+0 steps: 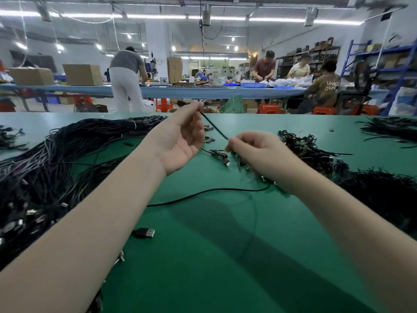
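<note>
Black thin round cable, smooth and matt, runs taut on a slant in the air above the middle of the table, between the two hands. On the far left a big bundle of long black cables fans over the smooth green table mat, with its silvery metal plugs lying at the near left edge. A single black USB plug with a flat metal tip lies on the mat near the left forearm. The left hand is raised with its palm turned up toward the camera, thumb and forefinger pinching the cable's upper far end and the other fingers loosely curled. The right hand sits lower, just above the mat, back up and fingers curled in, its fingertips nipping the cable's lower end. Just beside it lies a small coiled black lead with a plug. Right of that hand sits a tangled heap of short black leads, and at the far right lies a spiky sheaf of thin black wires.
</note>
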The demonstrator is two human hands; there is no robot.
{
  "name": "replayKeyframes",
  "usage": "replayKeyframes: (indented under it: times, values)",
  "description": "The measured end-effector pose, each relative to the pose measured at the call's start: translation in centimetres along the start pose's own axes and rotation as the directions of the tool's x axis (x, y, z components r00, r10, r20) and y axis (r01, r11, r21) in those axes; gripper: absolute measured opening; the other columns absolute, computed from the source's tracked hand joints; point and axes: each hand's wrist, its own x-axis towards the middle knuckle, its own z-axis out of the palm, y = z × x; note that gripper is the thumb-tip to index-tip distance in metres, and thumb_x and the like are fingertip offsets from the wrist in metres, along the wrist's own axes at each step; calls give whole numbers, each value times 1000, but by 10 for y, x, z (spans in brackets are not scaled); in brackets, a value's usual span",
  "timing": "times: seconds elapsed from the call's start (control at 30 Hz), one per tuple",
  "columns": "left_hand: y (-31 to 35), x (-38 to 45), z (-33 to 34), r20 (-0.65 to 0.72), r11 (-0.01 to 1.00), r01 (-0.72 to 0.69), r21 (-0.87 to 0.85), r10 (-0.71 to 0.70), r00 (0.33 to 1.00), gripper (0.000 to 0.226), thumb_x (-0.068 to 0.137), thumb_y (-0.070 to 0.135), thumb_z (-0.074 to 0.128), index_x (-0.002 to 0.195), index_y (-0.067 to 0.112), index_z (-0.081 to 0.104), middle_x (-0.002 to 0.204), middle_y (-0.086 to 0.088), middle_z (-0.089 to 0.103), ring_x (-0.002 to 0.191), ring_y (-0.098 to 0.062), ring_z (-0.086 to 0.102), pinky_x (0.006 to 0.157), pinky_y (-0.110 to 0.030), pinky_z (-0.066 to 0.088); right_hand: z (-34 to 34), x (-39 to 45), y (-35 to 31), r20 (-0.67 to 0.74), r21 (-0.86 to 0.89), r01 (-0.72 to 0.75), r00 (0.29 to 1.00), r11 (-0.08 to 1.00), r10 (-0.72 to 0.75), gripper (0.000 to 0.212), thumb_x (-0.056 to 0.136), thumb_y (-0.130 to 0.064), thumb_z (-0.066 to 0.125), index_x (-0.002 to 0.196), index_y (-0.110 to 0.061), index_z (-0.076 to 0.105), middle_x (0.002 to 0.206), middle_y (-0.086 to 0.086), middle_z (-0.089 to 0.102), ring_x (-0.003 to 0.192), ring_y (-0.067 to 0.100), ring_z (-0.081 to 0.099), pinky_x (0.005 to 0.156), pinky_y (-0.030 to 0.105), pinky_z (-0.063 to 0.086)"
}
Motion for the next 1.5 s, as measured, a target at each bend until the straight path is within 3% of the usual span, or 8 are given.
replayKeyframes:
  times: [0.2, 0.47, 0.7, 0.93, 1.17, 1.27, 1.37, 1.5]
  values:
    - [-2, -4, 5, 93, 925, -11, 380, -27, 995, 43, 98, 42, 46, 75, 21, 75, 72, 4, 67, 66, -11, 65, 62, -23, 53, 35, -16, -13, 229, 190, -70, 973, 979, 25, 29, 98, -35, 49, 76, -26, 67, 46, -15, 39, 43, 7, 31, 43, 19, 29]
    - [13, -13, 9, 141, 838, -13, 546, -76, 987, 49, 99, 43, 29, 98, 10, 66, 84, -9, 73, 77, -23, 71, 62, -29, 57, 31, -18, -14, 221, 426, -159, 973, 891, 68, 30, 100, -32, 47, 78, -22, 65, 46, -13, 30, 40, 7, 22, 40, 18, 21]
    - [15, -13, -10, -35, 534, 72, 842, -79, 996, 64, 96, 62, 28, 98, 13, 69, 89, -6, 76, 83, -16, 73, 61, -26, 57, 28, -16, -12, 54, 480, -147, 989, 865, 139, 26, 98, -28, 50, 79, -17, 65, 43, -13, 31, 37, 6, 23, 38, 17, 22]
    - [4, -8, 2, 13, 757, -52, 651, 58, 998, 45, 100, 41, 40, 84, 15, 73, 78, -3, 75, 68, -15, 72, 53, -22, 54, 39, -20, -8, 287, 371, -115, 958, 921, 4, 29, 100, -33, 46, 86, -25, 70, 48, -12, 36, 43, 7, 27, 43, 18, 24]
    - [31, -31, 17, 368, 962, -61, 267, -44, 929, 55, 97, 33, 37, 49, 21, 61, 46, 9, 50, 40, -7, 51, 43, -17, 41, 33, -20, 18, 435, 243, -190, 898, 951, 68, 36, 82, -56, 57, 81, -25, 74, 57, -7, 42, 50, 11, 41, 51, 21, 38]
    - [36, -37, 10, 418, 733, -20, 680, -365, 832, 49, 88, 38, 41, 53, 17, 67, 47, 3, 59, 37, -11, 52, 39, -15, 38, 13, -13, 15, 224, 279, -220, 961, 935, 159, 36, 75, -53, 67, 60, -21, 63, 49, -11, 39, 44, 9, 33, 47, 23, 30]
    - [12, -23, 9, 124, 325, 75, 943, -551, 826, 57, 101, 38, 22, 85, 17, 72, 75, 3, 74, 65, -9, 69, 50, -17, 46, -2, -6, -5, 82, 311, -168, 985, 935, 150, 36, 90, -44, 59, 65, -18, 66, 45, -12, 34, 39, 8, 27, 44, 22, 24]
    - [2, -11, 10, 128, 689, 0, 725, -133, 983, 43, 103, 40, 30, 102, 19, 67, 94, 3, 75, 90, -9, 70, 78, -23, 54, 6, -10, -28, 56, 287, -40, 998, 957, 24, 33, 101, -31, 43, 80, -21, 65, 45, -13, 37, 37, 5, 29, 39, 17, 24]
